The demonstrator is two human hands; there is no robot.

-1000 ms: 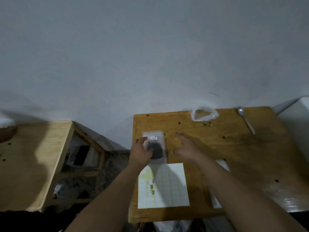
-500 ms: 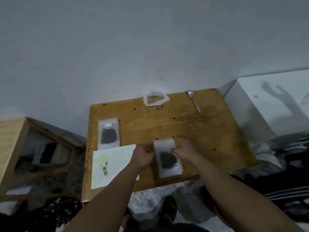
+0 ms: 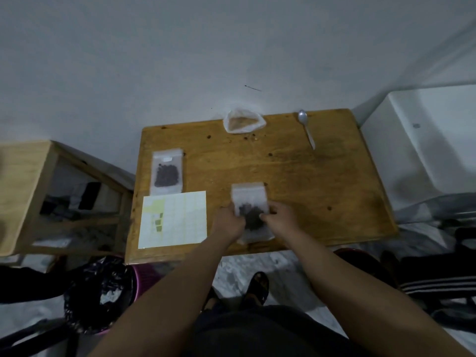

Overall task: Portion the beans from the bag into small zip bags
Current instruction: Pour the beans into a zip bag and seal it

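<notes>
On the wooden counter (image 3: 296, 176) sit a label sheet (image 3: 180, 220), a filled zip bag (image 3: 167, 171), a near-empty bean bag (image 3: 243, 123) and a spoon (image 3: 306, 128). The left hand (image 3: 228, 224) and right hand (image 3: 282, 217) pinch a second zip bag (image 3: 249, 199) of beans; an unsealed top could spill them

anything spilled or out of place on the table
Yes: a few loose beans lie scattered on the wooden table just in front of the open plastic bag at the far edge. Otherwise nothing stands out; the spoon lies apart, to that bag's right.
</notes>
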